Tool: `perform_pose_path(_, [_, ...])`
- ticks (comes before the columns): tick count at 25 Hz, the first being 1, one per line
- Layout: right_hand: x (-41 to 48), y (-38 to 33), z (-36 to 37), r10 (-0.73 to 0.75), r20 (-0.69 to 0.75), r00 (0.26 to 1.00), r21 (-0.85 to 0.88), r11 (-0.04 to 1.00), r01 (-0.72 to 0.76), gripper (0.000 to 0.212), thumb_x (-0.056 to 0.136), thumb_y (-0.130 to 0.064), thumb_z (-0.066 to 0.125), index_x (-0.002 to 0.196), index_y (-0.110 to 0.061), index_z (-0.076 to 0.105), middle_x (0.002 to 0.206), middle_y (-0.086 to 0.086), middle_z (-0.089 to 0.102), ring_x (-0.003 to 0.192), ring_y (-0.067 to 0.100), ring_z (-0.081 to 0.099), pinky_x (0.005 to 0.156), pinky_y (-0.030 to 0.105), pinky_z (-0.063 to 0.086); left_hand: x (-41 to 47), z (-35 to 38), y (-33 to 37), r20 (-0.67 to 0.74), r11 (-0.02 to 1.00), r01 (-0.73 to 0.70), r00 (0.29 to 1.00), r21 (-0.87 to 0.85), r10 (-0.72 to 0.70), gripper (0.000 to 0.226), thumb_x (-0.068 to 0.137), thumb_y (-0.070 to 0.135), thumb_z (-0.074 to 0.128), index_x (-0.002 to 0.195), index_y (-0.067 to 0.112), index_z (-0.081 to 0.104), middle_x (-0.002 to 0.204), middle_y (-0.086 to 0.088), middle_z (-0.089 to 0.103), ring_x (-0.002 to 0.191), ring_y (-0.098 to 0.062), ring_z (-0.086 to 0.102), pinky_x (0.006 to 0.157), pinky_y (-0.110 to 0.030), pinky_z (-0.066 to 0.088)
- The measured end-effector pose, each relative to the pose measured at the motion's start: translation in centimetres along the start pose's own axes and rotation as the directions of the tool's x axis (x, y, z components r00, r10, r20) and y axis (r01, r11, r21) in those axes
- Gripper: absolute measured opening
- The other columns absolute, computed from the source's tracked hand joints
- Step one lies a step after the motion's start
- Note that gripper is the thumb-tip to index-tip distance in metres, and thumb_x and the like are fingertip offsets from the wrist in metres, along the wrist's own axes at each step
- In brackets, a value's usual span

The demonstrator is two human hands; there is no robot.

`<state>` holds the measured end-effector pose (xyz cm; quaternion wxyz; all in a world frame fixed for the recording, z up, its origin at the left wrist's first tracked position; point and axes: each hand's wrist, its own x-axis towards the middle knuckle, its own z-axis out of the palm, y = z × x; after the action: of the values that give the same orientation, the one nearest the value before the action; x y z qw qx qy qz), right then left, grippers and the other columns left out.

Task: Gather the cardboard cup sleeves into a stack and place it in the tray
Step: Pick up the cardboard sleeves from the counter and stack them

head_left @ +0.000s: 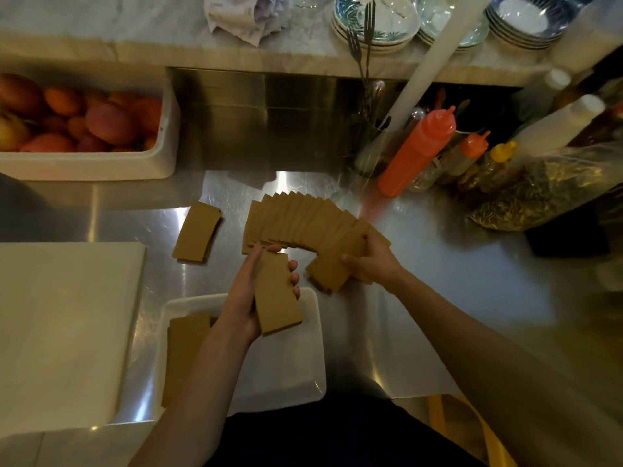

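While the left hand grips a small squared-up stack of flat brown cardboard cup sleeves, thumb along one long edge and fingertips curled over the other, the stack sits tilted above the far edge of the white plastic tray. Right hand is clenched on the near-right end of a long fanned row of brown cardboard sleeves, thumb on top, fingers underneath; the end sleeves look lifted slightly, and the rest of the fan lies overlapped in an arc on the shiny steel counter. The held stack's far end is just beside the fan's near-left end; touching or not, cannot tell.

Inside the tray, left half, a flat pile of brown sleeves already lies, partly hidden by the left forearm. A separate short pile of brown sleeves lies on the counter left of the fan, apart from it.

Further out: pale rectangular cutting board left of the tray, white tub of red-orange fruit at far left, tall orange squeeze bottle far right of the fan with smaller bottles beside it, stacked patterned bowls on the marble shelf behind.
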<state>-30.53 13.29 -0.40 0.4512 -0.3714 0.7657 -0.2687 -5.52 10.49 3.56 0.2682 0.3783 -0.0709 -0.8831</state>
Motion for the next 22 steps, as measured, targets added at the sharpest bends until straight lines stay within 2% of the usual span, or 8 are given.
perform_pose_path(2, [0.2, -0.4, -1.3, 0.025, 0.025, 0.999, -0.024, 0.999, -0.024, 0.075, 0.079, -0.022, 0.075, 0.139, -0.016, 0.032, 0.129, 0.002, 0.047, 0.106, 0.015, 0.050, 0.077, 0.022, 0.045, 0.1, 0.1, 0.2, 0.010, 1.000, 0.013, 1.000, 0.001, -0.013, 0.044, 0.075, 0.052, 0.073, 0.104, 0.021, 0.066, 0.095, -0.012, 0.067, 0.076, -0.022, 0.065, 0.066, -0.036, 0.056])
perform_pose_path(5, [1.6, -1.1, -1.9, 0.099, 0.044, 0.994, -0.209, 0.974, -0.088, 0.080, 0.080, -0.028, 0.074, 0.142, -0.013, 0.027, 0.136, 0.007, 0.045, 0.114, 0.023, 0.050, 0.086, 0.032, 0.047, 0.1, 0.2, 0.4, -0.006, 1.000, 0.026, 1.000, 0.015, -0.026, 0.053, 0.078, 0.053, 0.069, 0.117, 0.020, 0.058, 0.096, -0.011, 0.067, 0.076, -0.022, 0.065, 0.066, -0.035, 0.056])
perform_pose_path(7, [2.6, -1.6, -1.3, 0.117, 0.020, 0.993, -0.257, 0.960, -0.108, 0.075, 0.078, -0.027, 0.075, 0.138, -0.011, 0.032, 0.131, 0.010, 0.049, 0.104, 0.021, 0.050, 0.086, 0.034, 0.048, 0.0, 0.3, 0.4, -0.020, 1.000, 0.018, 1.000, 0.019, -0.017, 0.041, 0.082, 0.053, 0.066, 0.108, 0.021, 0.064, 0.095, -0.011, 0.067, 0.076, -0.022, 0.064, 0.067, -0.036, 0.056])
perform_pose_path(9, [3.3, -1.7, -0.4, 0.127, -0.018, 0.992, -0.333, 0.935, -0.126, 0.071, 0.078, -0.025, 0.075, 0.135, -0.011, 0.036, 0.128, 0.011, 0.050, 0.098, 0.018, 0.048, 0.081, 0.031, 0.045, -0.2, 0.4, 0.4, -0.029, 1.000, 0.008, 1.000, 0.017, -0.007, 0.032, 0.085, 0.052, 0.064, 0.097, 0.022, 0.069, 0.094, -0.012, 0.067, 0.076, -0.022, 0.064, 0.067, -0.036, 0.055])
perform_pose_path(13, [3.4, -0.8, 0.8, -0.001, -0.109, 0.994, -0.448, 0.893, -0.049, 0.068, 0.079, -0.022, 0.073, 0.135, -0.008, 0.037, 0.127, 0.013, 0.049, 0.113, 0.028, 0.052, 0.081, 0.025, 0.036, -0.5, 0.4, 0.4, -0.028, 1.000, -0.003, 1.000, 0.020, 0.003, 0.032, 0.085, 0.050, 0.063, 0.100, 0.022, 0.066, 0.093, -0.012, 0.068, 0.076, -0.023, 0.063, 0.067, -0.036, 0.055])
perform_pose_path(17, [2.8, -0.5, 0.7, -0.016, -0.194, 0.981, -0.513, 0.854, -0.088, 0.068, 0.076, -0.031, 0.074, 0.130, -0.010, 0.038, 0.122, 0.015, 0.040, 0.103, 0.035, 0.053, 0.087, 0.042, 0.048, -0.5, 0.3, 0.4, -0.028, 1.000, -0.005, 1.000, 0.024, 0.006, 0.033, 0.085, 0.049, 0.063, 0.104, 0.021, 0.062, 0.093, -0.012, 0.067, 0.076, -0.022, 0.063, 0.067, -0.036, 0.054])
perform_pose_path(19, [2.4, -0.6, 0.3, -0.019, -0.175, 0.984, -0.478, 0.876, -0.068, 0.069, 0.077, -0.028, 0.074, 0.132, -0.010, 0.036, 0.124, 0.014, 0.041, 0.105, 0.031, 0.050, 0.090, 0.044, 0.048, -0.4, 0.4, 0.5, -0.023, 1.000, 0.010, 1.000, 0.016, -0.010, 0.037, 0.085, 0.050, 0.063, 0.106, 0.020, 0.062, 0.093, -0.011, 0.067, 0.076, -0.022, 0.063, 0.066, -0.035, 0.054])
perform_pose_path(22, [1.2, -1.4, -0.9, 0.027, -0.036, 0.999, -0.144, 0.989, -0.031, 0.056, 0.083, -0.020, 0.070, 0.128, -0.013, 0.037, 0.120, 0.009, 0.051, 0.102, 0.023, 0.054, 0.085, 0.038, 0.051, -0.2, 0.7, 0.7, -0.013, 0.999, 0.036, 0.999, 0.021, -0.035, 0.051, 0.083, 0.052, 0.063, 0.118, 0.015, 0.058, 0.094, -0.010, 0.067, 0.076, -0.020, 0.063, 0.065, -0.034, 0.055])
